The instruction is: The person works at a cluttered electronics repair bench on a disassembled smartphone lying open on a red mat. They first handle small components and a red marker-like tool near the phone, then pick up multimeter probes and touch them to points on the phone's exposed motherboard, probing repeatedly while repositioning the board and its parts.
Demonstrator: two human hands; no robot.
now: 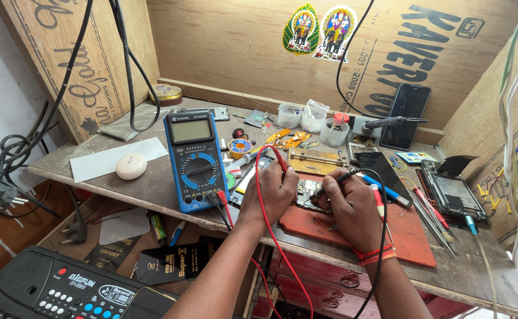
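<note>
Wooden workbench [123, 183] takes up most of what we see, pretty cluttered too. Next biggest is the blue multimeter [194, 159] propped up on the left part of the bench, with an orange-red work mat [406, 236] over to the right. Our left hand [275, 192] is closed around the red probe [278, 158], tip pointing down at the small circuit board [310, 194] sitting at the mat's left edge. Our right hand [347, 207] pinches the black probe [336, 180] like a pen, its tip on the same board, between both hands. Tweezers [433, 221] lie just right of the mat.
</note>
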